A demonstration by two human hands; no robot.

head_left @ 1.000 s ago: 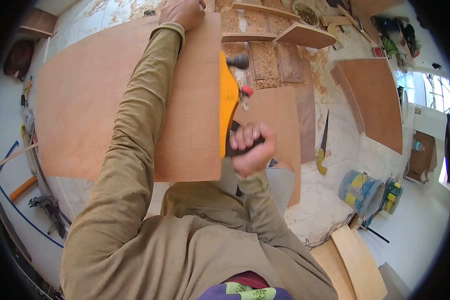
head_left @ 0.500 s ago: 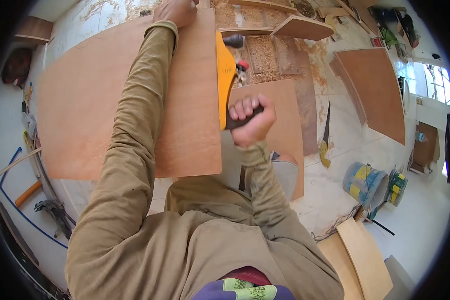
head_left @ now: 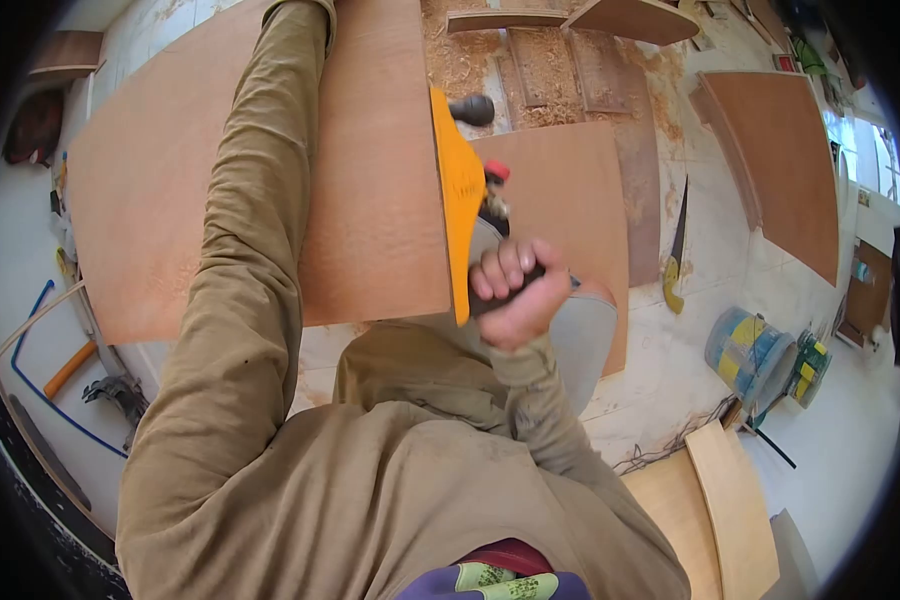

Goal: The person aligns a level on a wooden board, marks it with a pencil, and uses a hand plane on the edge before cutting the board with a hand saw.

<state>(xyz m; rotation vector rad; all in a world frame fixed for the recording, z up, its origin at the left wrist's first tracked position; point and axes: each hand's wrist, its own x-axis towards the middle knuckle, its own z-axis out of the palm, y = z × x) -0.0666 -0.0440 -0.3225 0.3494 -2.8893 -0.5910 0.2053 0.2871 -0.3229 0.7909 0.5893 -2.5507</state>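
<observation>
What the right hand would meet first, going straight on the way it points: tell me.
Likely the red knob on the yellow plane in its own grip, then the dark front knob; the right hand points roughly along the tool. Depth is hard to judge from this one view.

Brightly lit, partly by daylight from the glaring, white-washed window (head_left: 878, 165) at far right. Softly shadowed in the folds of the khaki cloth sleeve (head_left: 255, 230). Slightly blurred on the yellow hand plane with black knob (head_left: 458, 190). Strongly bowed toward the edges, darkened to black around the rim.
</observation>
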